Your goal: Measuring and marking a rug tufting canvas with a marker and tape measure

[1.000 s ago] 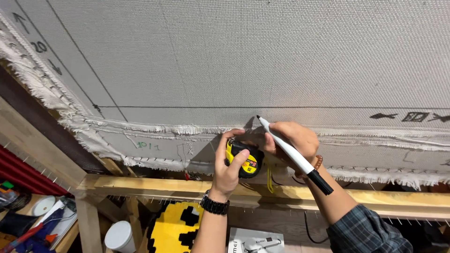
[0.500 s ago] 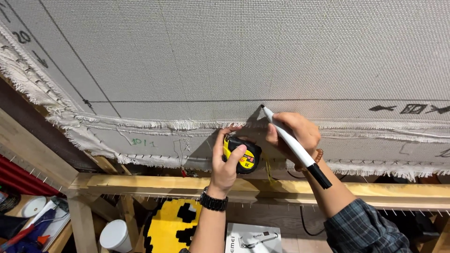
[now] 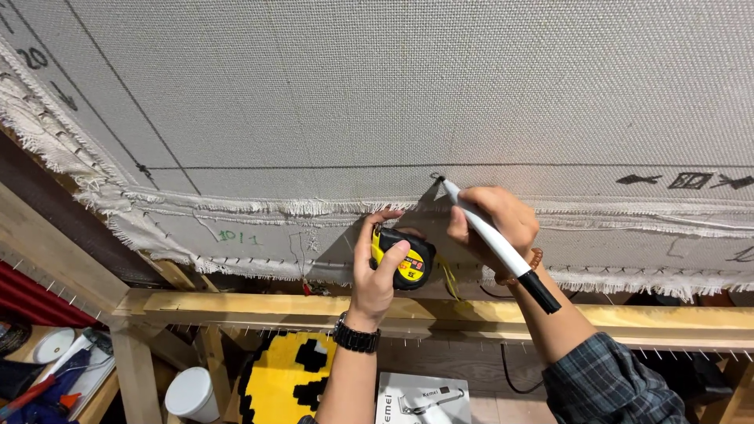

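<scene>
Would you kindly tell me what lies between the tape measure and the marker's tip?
In the head view, only bare grey backing cloth lies between the tape measure and the marker tip.

1. The left hand [image 3: 378, 263] covers much of the yellow and black tape measure [image 3: 404, 259]; its tape is too hard to make out.
2. The right hand [image 3: 495, 224] hides the middle of the white marker [image 3: 496, 245].
3. The canvas [image 3: 377, 94] runs off the top, left and right edges.
4. The yellow and black rug piece [image 3: 287, 377] is cut by the bottom edge and partly behind the wooden beam [image 3: 236, 310].
5. The white cup [image 3: 192, 395] is clipped at the bottom edge.
</scene>
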